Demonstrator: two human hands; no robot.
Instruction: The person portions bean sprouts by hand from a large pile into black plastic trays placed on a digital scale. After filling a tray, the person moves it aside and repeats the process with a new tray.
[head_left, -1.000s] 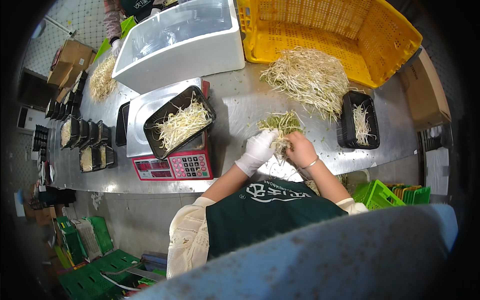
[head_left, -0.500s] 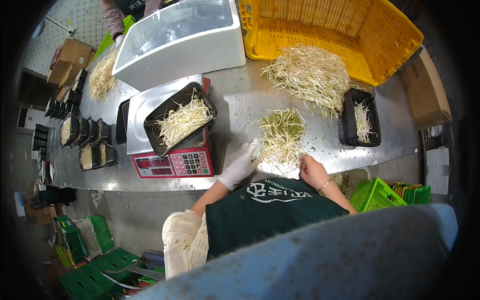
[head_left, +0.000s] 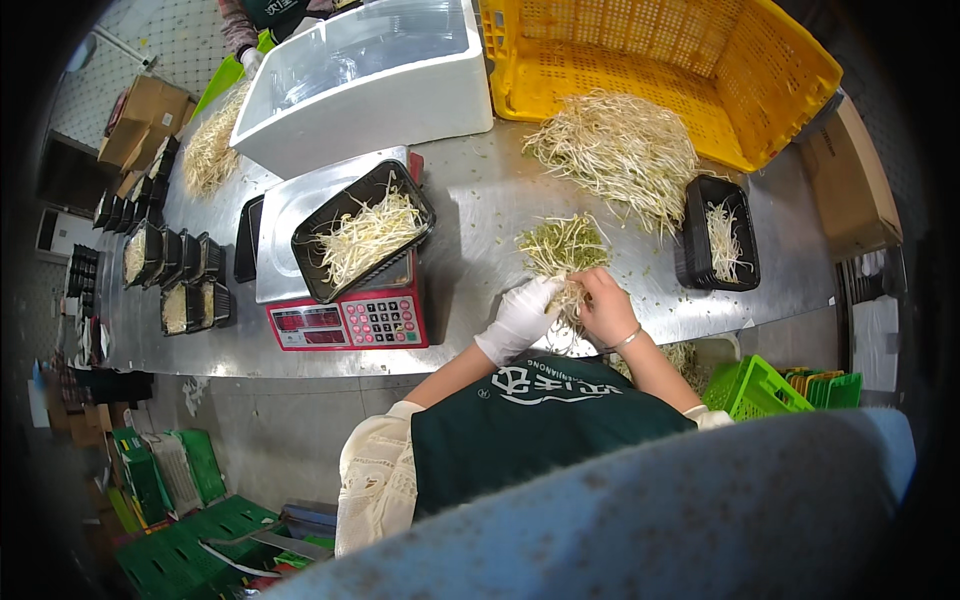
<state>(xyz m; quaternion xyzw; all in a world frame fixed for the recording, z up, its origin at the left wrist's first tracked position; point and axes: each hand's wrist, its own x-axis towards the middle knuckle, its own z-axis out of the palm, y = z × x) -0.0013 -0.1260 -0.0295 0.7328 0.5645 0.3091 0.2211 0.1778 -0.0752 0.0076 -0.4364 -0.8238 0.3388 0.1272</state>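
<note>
My left hand (head_left: 524, 316), in a white glove, and my bare right hand (head_left: 606, 308) meet over the near end of a small pile of bean sprouts (head_left: 560, 246) with green tips. Both hands are closed on sprouts, whose pale ends hang out between them; some fingertips are hidden. To the left, a black tray (head_left: 420, 236) holding sprouts lies tilted on a red weighing scale (head_left: 347, 326) with a metal plate. Beyond my hands is a larger heap of sprouts (head_left: 620, 150). A deep black tray (head_left: 693, 250) with a few sprouts stands to the right.
A white foam box (head_left: 370, 125) and a yellow crate (head_left: 640, 60) stand at the table's far side. Several filled black trays (head_left: 175, 255) sit at left. Another person's gloved hand (head_left: 250, 62) is near a sprout heap (head_left: 212, 150). Green crates (head_left: 755, 388) are below the table's edge.
My hands were apart at either side of the small pile. Both have moved inward and closed together on its near end. The other person's hand has shifted slightly.
</note>
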